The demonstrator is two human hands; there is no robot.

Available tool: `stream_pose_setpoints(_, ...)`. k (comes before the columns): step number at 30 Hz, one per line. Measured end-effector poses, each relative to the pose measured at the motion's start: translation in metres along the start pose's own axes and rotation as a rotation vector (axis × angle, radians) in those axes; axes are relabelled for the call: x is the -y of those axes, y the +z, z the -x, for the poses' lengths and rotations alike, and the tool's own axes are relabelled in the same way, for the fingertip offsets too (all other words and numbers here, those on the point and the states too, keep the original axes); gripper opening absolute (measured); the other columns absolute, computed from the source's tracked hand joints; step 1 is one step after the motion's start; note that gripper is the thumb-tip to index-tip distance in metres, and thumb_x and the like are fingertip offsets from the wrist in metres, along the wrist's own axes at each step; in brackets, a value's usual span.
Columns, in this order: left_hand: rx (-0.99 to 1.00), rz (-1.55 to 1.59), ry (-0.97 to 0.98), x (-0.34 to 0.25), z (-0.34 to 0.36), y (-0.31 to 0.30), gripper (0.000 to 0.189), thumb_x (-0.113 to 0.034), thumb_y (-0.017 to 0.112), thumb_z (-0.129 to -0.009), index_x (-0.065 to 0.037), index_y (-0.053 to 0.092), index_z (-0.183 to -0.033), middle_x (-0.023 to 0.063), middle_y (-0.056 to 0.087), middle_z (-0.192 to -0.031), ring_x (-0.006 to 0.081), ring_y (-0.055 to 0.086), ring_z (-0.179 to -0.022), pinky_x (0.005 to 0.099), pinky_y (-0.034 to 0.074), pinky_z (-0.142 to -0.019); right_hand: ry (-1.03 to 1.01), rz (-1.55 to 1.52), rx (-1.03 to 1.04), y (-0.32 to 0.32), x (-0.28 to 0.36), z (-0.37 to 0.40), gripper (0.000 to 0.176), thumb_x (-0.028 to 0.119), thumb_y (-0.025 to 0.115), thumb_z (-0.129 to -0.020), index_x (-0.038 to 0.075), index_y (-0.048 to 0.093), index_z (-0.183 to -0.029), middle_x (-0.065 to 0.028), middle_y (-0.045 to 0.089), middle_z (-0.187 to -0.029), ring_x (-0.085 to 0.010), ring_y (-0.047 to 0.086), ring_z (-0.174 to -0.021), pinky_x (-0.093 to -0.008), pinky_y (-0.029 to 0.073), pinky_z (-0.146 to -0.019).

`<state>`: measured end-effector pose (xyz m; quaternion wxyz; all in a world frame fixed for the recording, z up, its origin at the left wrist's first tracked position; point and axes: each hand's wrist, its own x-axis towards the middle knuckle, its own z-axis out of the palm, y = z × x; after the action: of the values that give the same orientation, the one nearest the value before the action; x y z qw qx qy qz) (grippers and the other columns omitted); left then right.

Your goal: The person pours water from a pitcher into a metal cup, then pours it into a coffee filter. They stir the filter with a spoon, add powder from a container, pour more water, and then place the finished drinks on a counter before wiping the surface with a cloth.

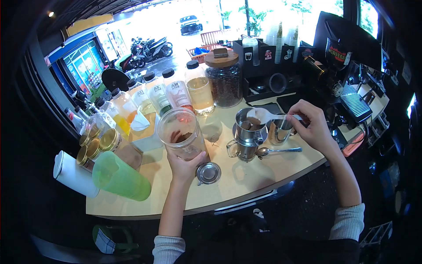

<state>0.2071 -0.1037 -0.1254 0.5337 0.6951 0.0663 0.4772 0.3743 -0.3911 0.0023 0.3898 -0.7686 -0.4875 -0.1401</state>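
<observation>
My left hand [185,163] is wrapped round the lower part of a clear plastic jar [169,140], tilted, with dark brown grounds [182,137] inside. Between the fingers of my right hand [311,126] is the handle of a white scoop [263,115], its bowl over the mouth of a metal drip coffee filter [249,140]. Brown grounds show inside that filter, which sits on a glass mug [244,154]. Beside it stand a metal cup [279,133] and a metal spoon [283,150] lying flat. A small round metal lid [209,173] lies near my left hand.
Bottles with black caps [200,90] and a large jar of dark beans [224,81] line the counter's back. At left are gold-lidded jars [115,143], a green tumbler [121,176] and a white container [74,174]. A coffee grinder [336,59] stands at the right.
</observation>
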Motion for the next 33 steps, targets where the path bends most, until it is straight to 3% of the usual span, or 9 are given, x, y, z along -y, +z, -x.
stream_pose_setpoints(1,-0.003,-0.001,0.0,0.001,0.0,-0.001,0.096,-0.004,0.084,-0.052,0.0,0.031,-0.133,0.0132,0.044,-0.127,0.0216,0.045,-0.118,0.0348,0.037,-0.101,-0.046,0.029,0.017,0.001,-0.001,0.0,0.008,0.004,0.063,-0.083,0.0,0.056,-0.082,-0.0025,0.051,-0.071,-0.0055,0.043,-0.054,-0.0212,0.031,-0.047)
stream_pose_setpoints(8,-0.015,0.042,-0.026,0.007,0.001,0.0,0.097,-0.007,0.085,-0.052,0.0,0.031,-0.132,0.0133,0.044,-0.127,0.0223,0.045,-0.118,0.0348,0.038,-0.101,0.012,-0.064,-0.027,0.006,-0.01,0.0,0.009,0.005,0.064,-0.083,0.0,0.057,-0.08,-0.0019,0.051,-0.07,-0.0053,0.043,-0.053,-0.0208,0.031,-0.047)
stream_pose_setpoints(11,-0.012,0.017,-0.013,0.01,0.0,-0.002,0.098,-0.008,0.085,-0.052,0.0,0.031,-0.132,0.0132,0.043,-0.127,0.0227,0.046,-0.118,0.035,0.037,-0.101,-0.037,0.004,0.007,0.005,-0.005,0.001,0.009,0.005,0.063,-0.083,0.0,0.057,-0.08,-0.0019,0.051,-0.07,-0.0051,0.047,-0.055,-0.0201,0.035,-0.047)
stream_pose_setpoints(13,-0.012,0.025,-0.013,0.01,0.0,-0.002,0.098,-0.008,0.085,-0.051,0.0,0.031,-0.132,0.0132,0.043,-0.127,0.0229,0.046,-0.118,0.0352,0.037,-0.101,0.067,-0.058,-0.016,0.005,-0.004,0.001,0.009,0.006,0.065,-0.079,0.0,0.058,-0.08,-0.0061,0.053,-0.069,-0.013,0.046,-0.058,-0.0255,0.035,-0.052)
stream_pose_setpoints(17,-0.006,-0.013,-0.014,0.008,0.0,-0.002,0.099,-0.008,0.086,-0.051,-0.001,0.03,-0.132,0.0131,0.043,-0.128,0.023,0.045,-0.119,0.0355,0.037,-0.102,0.067,-0.094,0.008,0.006,-0.009,-0.001,0.01,0.008,0.064,-0.08,-0.001,0.059,-0.08,-0.0057,0.053,-0.066,-0.011,0.048,-0.06,-0.0243,0.037,-0.054)
stream_pose_setpoints(22,-0.025,0.01,-0.028,0.004,0.001,-0.001,0.098,-0.007,0.086,-0.051,-0.001,0.031,-0.132,0.013,0.044,-0.128,0.0228,0.045,-0.119,0.0349,0.037,-0.102,0.344,-0.219,0.147,0.004,-0.001,-0.018,0.016,0.013,0.063,-0.082,-0.002,0.06,-0.081,-0.0018,0.053,-0.063,-0.0066,0.049,-0.063,-0.0248,0.04,-0.057)
stream_pose_setpoints(29,-0.006,-0.045,0.017,0.003,-0.002,-0.005,0.094,-0.008,0.086,-0.052,-0.001,0.032,-0.128,0.0138,0.045,-0.126,0.0236,0.047,-0.117,0.0355,0.041,-0.099,0.006,-0.264,0.162,0.025,0.043,-0.067,0.018,0.015,0.063,-0.082,-0.003,0.062,-0.081,-0.0046,0.057,-0.067,-0.0086,0.053,-0.066,-0.0277,0.046,-0.068)
stream_pose_setpoints(30,0.003,-0.062,0.015,0.003,-0.002,-0.005,0.093,-0.009,0.086,-0.052,-0.001,0.032,-0.128,0.0142,0.045,-0.125,0.0238,0.048,-0.116,0.0357,0.041,-0.098,-0.028,-0.204,0.169,0.027,0.055,-0.075,0.018,0.015,0.062,-0.08,-0.003,0.063,-0.083,-0.0099,0.06,-0.069,-0.0154,0.059,-0.069,-0.0305,0.047,-0.07)
stream_pose_setpoints(33,-0.013,-0.074,0.012,0.007,-0.001,-0.007,0.094,-0.011,0.087,-0.052,-0.002,0.031,-0.127,0.015,0.046,-0.124,0.0243,0.048,-0.116,0.0359,0.042,-0.098,-0.137,-0.114,0.227,0.039,0.089,-0.093,0.018,0.015,0.063,-0.079,-0.003,0.063,-0.082,-0.0157,0.062,-0.073,-0.0257,0.063,-0.075,-0.0339,0.048,-0.072)
